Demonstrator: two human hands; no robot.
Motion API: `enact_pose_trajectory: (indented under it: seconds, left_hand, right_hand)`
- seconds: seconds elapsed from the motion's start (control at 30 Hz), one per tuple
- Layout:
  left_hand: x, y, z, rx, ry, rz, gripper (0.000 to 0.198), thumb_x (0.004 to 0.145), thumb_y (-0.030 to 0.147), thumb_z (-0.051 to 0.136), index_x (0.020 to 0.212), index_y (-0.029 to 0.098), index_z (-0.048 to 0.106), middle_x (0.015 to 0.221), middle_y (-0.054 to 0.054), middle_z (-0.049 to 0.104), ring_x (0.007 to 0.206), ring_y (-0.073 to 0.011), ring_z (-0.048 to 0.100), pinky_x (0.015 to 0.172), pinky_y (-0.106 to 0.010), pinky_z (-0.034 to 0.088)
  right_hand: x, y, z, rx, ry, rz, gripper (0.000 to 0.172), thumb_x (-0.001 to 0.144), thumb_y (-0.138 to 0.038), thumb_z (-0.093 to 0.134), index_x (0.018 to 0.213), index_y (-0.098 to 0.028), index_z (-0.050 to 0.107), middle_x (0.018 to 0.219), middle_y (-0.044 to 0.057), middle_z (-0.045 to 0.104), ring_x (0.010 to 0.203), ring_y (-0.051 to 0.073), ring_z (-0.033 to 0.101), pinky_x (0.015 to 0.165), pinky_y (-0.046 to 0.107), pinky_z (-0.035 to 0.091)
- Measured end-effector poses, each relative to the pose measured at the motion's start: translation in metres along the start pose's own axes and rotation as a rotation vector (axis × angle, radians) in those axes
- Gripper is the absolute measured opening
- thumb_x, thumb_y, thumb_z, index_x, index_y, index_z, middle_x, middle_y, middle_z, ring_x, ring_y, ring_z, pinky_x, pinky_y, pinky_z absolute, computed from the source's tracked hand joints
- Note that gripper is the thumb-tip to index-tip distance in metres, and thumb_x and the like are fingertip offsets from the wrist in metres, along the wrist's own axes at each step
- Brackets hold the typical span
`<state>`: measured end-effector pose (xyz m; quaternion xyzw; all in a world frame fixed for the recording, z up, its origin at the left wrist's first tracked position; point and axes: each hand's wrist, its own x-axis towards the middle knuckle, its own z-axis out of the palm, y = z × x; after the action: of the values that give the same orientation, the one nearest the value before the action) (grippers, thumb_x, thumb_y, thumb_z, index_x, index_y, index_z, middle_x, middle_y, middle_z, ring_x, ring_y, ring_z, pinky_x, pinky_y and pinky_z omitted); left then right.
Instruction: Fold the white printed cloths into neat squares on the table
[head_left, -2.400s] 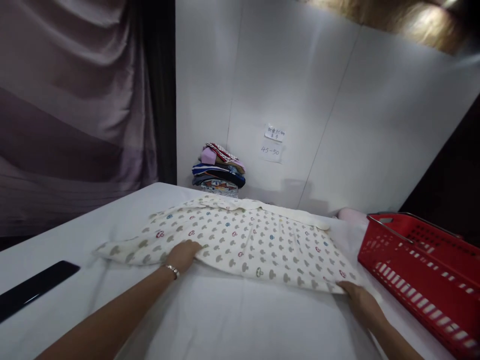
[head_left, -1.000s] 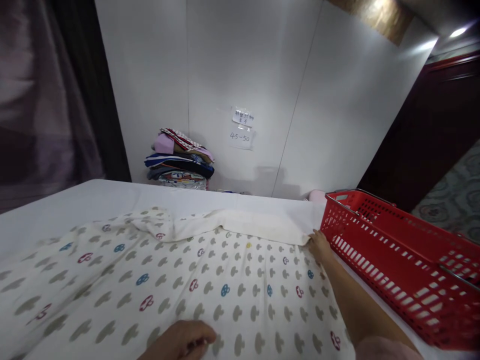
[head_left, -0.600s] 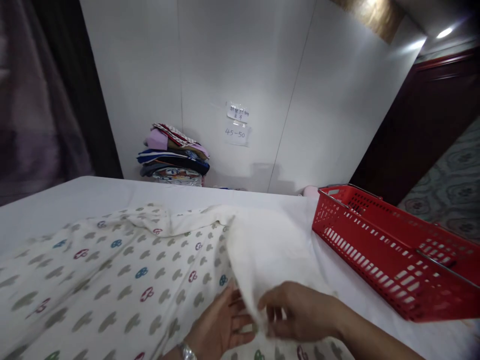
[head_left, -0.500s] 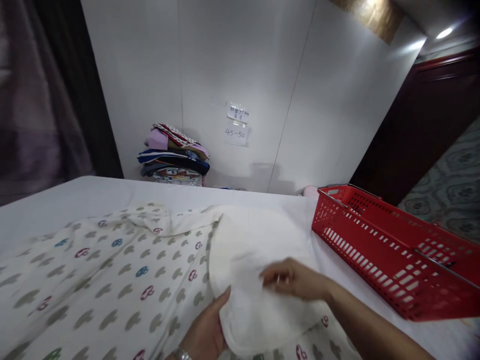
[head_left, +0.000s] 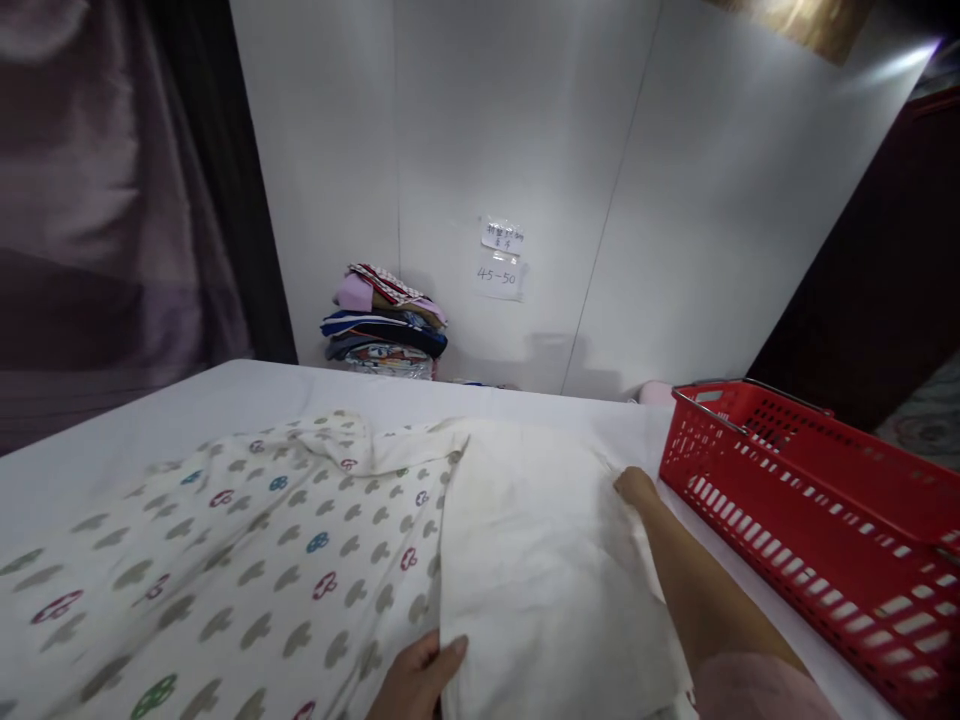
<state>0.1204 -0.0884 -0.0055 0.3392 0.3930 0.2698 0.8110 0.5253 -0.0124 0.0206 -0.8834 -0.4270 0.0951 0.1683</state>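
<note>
A large white cloth (head_left: 300,540), printed with grey mushroom-like shapes and a few red, blue and green ones, lies spread over the table. Its right part shows a plain white panel (head_left: 540,560), folded over the print. At the panel's lower left edge, my left hand (head_left: 421,678) pinches the fabric, thumb on top and fingers partly underneath. My right hand (head_left: 637,488) is stretched out to the panel's far right edge, its fingers closed on the fabric there. Small creases run from that grip.
On the right of the white table (head_left: 247,395) stands a red plastic basket (head_left: 795,530) with metal handles. Folded clothes (head_left: 386,325) are stacked behind the table against a pale wall (head_left: 517,130) bearing paper labels (head_left: 500,262). A curtain (head_left: 82,200) hangs at left.
My right hand has moved from above the middle of the white panel to its far right edge and closed there. The panel now lies wider and flatter. The view has shifted left.
</note>
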Motion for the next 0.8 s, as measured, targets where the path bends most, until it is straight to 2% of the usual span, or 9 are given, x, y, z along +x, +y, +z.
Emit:
enact_pose_trajectory:
  seconds: [0.1,0.2,0.27,0.33,0.47,0.53,0.6,0.7,0.8]
  left_hand:
    - [-0.006,0.002,0.003,0.014,0.012,-0.034,0.044,0.058,0.046,0.075,0.09,0.018,0.067,0.096,-0.011,0.069,0.097,-0.031,0.061,0.082,-0.041,0.05]
    - [-0.013,0.007,0.009,-0.007,0.047,-0.032,0.049,0.059,0.045,0.074,0.099,0.017,0.064,0.096,-0.011,0.069,0.088,-0.0293,0.064,0.07,-0.039,0.053]
    - [-0.018,0.012,0.014,-0.011,0.083,0.002,0.051,0.062,0.042,0.072,0.105,0.016,0.061,0.095,-0.011,0.069,0.083,-0.0272,0.065,0.065,-0.036,0.053]
    - [-0.024,0.017,0.02,-0.009,0.112,0.033,0.052,0.064,0.039,0.07,0.109,0.015,0.058,0.093,-0.011,0.069,0.079,-0.0253,0.066,0.061,-0.034,0.052]
    - [-0.036,0.022,0.031,-0.038,0.124,0.089,0.044,0.067,0.03,0.065,0.107,0.016,0.058,0.089,-0.009,0.069,0.073,-0.023,0.065,0.059,-0.033,0.052]
    - [-0.04,0.02,0.035,-0.025,0.151,0.096,0.032,0.066,0.023,0.062,0.097,0.015,0.061,0.082,-0.009,0.07,0.067,-0.0223,0.064,0.058,-0.033,0.051]
    - [-0.043,0.015,0.038,-0.004,0.162,0.097,0.023,0.065,0.019,0.059,0.087,0.015,0.063,0.074,-0.008,0.069,0.063,-0.0222,0.063,0.055,-0.033,0.05]
    - [-0.042,0.006,0.039,-0.004,0.147,0.117,0.023,0.064,0.017,0.057,0.085,0.016,0.063,0.072,-0.007,0.068,0.063,-0.0228,0.063,0.054,-0.033,0.05]
    - [-0.041,0.003,0.037,0.023,0.125,0.235,0.021,0.061,0.013,0.056,0.081,0.016,0.064,0.074,-0.006,0.068,0.07,-0.0216,0.063,0.058,-0.03,0.05]
  right_hand:
    - [-0.006,-0.008,-0.008,0.071,0.037,-0.097,0.023,0.087,-0.031,0.051,0.102,-0.014,0.056,0.099,0.005,0.059,0.083,0.016,0.058,0.07,0.031,0.05]
    - [-0.041,-0.021,-0.021,0.139,0.087,-0.213,0.012,0.085,-0.021,0.045,0.085,-0.013,0.055,0.079,0.0,0.057,0.073,0.013,0.055,0.064,0.025,0.045]
    - [-0.085,-0.032,-0.028,0.199,0.099,-0.344,0.008,0.08,-0.018,0.043,0.076,-0.017,0.05,0.072,-0.002,0.053,0.069,0.012,0.051,0.062,0.022,0.042]
    - [-0.143,-0.044,-0.031,0.317,0.051,-0.623,0.006,0.077,-0.017,0.042,0.073,-0.019,0.046,0.068,-0.003,0.049,0.065,0.012,0.048,0.058,0.022,0.039]
    - [-0.25,-0.065,-0.023,0.263,-0.303,-0.972,0.019,0.075,-0.009,0.04,0.082,-0.022,0.052,0.083,0.001,0.056,0.077,0.015,0.052,0.069,0.025,0.041]
    - [-0.281,-0.071,-0.012,0.254,-0.482,-0.962,0.027,0.078,-0.012,0.043,0.098,-0.025,0.055,0.092,0.002,0.058,0.083,0.016,0.054,0.073,0.027,0.043]
    - [-0.293,-0.075,0.0,0.316,-0.544,-0.858,0.034,0.08,-0.018,0.047,0.113,-0.027,0.051,0.096,0.002,0.058,0.084,0.016,0.054,0.074,0.028,0.045]
    - [-0.295,-0.084,0.012,0.437,-0.462,-0.73,0.04,0.084,-0.029,0.049,0.124,-0.026,0.044,0.104,0.004,0.056,0.085,0.017,0.055,0.07,0.028,0.047]
    - [-0.296,-0.102,0.016,0.512,-0.347,-0.803,0.042,0.084,-0.034,0.051,0.125,-0.026,0.044,0.113,0.006,0.052,0.097,0.019,0.052,0.077,0.03,0.046]
